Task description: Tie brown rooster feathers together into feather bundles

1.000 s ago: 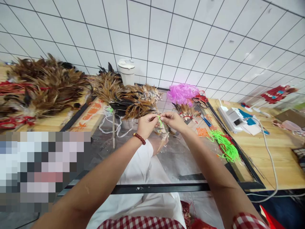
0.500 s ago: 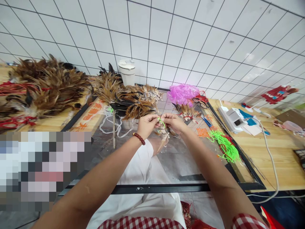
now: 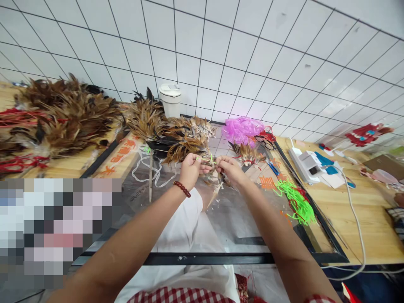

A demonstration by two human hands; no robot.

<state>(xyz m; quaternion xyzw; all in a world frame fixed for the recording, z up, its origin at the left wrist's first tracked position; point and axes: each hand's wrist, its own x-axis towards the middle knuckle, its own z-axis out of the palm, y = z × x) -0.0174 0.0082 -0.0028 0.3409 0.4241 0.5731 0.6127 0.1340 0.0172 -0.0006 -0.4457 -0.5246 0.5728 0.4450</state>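
A length of bright green cord [image 3: 212,159] is held between the left hand [image 3: 191,169] and the right hand [image 3: 230,168], above the middle of a glass panel set in a black frame [image 3: 208,258]. The cord is clamped at the left between thumb and forefinger, the other fingers being slightly spread; at the right it is pinched by thumb and fingertips brought together. Pale brown feathers [image 3: 216,191] are seen just below the hands, though how they are joined to the cord cannot be told. A dark red beaded bracelet [image 3: 182,189] is worn on the left wrist. Beyond the hands, brown feather bundles [image 3: 186,145] are heaped on the panel, near a white lidded cup [image 3: 170,101] placed by the tiled wall [image 3: 217,50]. At the left, a larger feather pile [image 3: 78,111] is spread on the wooden table [image 3: 344,206], with red cords [image 3: 23,163] beside it. A wooden stick [image 3: 150,176] is laid next to a looped white strap [image 3: 164,181]. To the right, 1 small feather bundle [image 3: 246,155] is tied in red, near a crumpled pink plastic bag [image 3: 242,129]. A blue-handled tool [image 3: 273,168] and a heap of green cords [image 3: 296,202] are placed nearer the frame's right side.
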